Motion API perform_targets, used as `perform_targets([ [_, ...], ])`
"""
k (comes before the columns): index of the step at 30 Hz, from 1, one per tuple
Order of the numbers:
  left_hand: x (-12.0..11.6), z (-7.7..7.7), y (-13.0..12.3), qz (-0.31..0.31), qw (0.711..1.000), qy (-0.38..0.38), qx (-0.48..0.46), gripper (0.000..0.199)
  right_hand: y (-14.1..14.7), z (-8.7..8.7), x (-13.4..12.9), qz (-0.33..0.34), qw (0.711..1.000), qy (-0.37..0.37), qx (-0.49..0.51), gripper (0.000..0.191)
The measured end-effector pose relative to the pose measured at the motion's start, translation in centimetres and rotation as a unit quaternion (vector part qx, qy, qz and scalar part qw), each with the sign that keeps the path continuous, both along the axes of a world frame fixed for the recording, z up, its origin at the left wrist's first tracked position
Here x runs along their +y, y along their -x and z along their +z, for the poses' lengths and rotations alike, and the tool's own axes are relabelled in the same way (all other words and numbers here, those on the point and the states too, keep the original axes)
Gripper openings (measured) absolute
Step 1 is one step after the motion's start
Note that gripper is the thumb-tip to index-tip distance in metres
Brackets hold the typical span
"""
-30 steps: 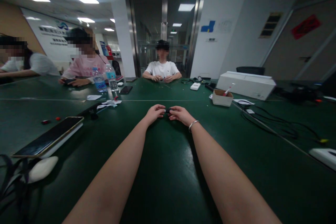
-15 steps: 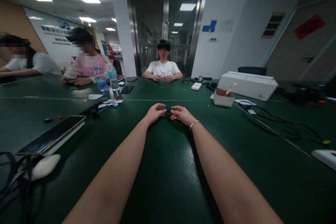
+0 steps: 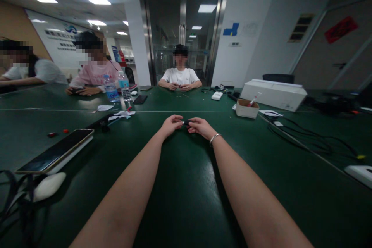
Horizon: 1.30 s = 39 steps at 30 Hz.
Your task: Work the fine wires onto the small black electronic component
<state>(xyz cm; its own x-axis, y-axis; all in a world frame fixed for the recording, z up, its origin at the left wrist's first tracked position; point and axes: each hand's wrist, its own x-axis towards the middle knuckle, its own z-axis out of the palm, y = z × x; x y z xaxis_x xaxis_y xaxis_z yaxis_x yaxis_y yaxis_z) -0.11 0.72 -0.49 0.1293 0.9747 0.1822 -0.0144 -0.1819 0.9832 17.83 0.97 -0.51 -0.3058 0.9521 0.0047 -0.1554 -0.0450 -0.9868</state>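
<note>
A small dark object [image 3: 186, 123] with a light, shiny left end is between my two hands, above the green table [image 3: 186, 170]. My right hand [image 3: 201, 127] pinches its dark right part and has a silver bracelet at the wrist. At its left end, my left hand [image 3: 172, 126] has thumb and fingertips closed on the shiny tip. The object is too small for me to tell what it is.
At the left lie a phone [image 3: 58, 151], a white rounded object [image 3: 50, 186] and paper scraps [image 3: 122, 114]. Bottles [image 3: 124, 86] stand farther back. An open small box [image 3: 247, 109], a long white box [image 3: 273, 95] and black cables [image 3: 308, 135] are at the right. Several people sit around.
Both hands hold nearly the same place and grip around the small dark object. The view has shifted very slightly.
</note>
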Motion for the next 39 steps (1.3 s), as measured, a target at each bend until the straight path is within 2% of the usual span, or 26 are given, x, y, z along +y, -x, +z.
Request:
perform_targets([
  [5, 0.28, -0.14, -0.18, 0.017, 0.999, 0.031, -0.027, 0.019, 0.02, 0.00, 0.00, -0.002, 1.000, 0.000, 0.000, 0.016],
  [11, -0.47, 0.30, -0.07, 0.007, 1.000, 0.006, -0.006, 0.035, 0.06, 0.02, 0.06, -0.002, 1.000, 0.003, -0.002, 0.015],
  [17, -0.18, 0.31, -0.24, 0.014, 0.999, 0.048, -0.012, 0.020, 0.05, 0.05, 0.08, -0.007, 1.000, 0.003, -0.010, 0.015],
  [23, -0.19, 0.18, 0.01, -0.006, 1.000, 0.005, -0.004, 0.031, 0.06, 0.11, -0.04, -0.008, 1.000, 0.004, -0.012, 0.016],
  [29, 0.21, 0.00, -0.14, -0.008, 0.999, 0.037, -0.022, 0.017, 0.13, -0.07, 0.17, -0.011, 1.000, 0.001, -0.018, 0.016],
  [33, -0.04, 0.20, -0.14, 0.014, 0.999, 0.023, -0.027, 0.026, 0.16, -0.09, 0.26, -0.014, 1.000, 0.002, -0.024, 0.016],
  [39, -0.43, 0.27, 0.15, -0.003, 1.000, -0.007, 0.019, 0.036, 0.06, -0.12, 0.30, -0.010, 1.000, 0.002, -0.017, 0.017],
])
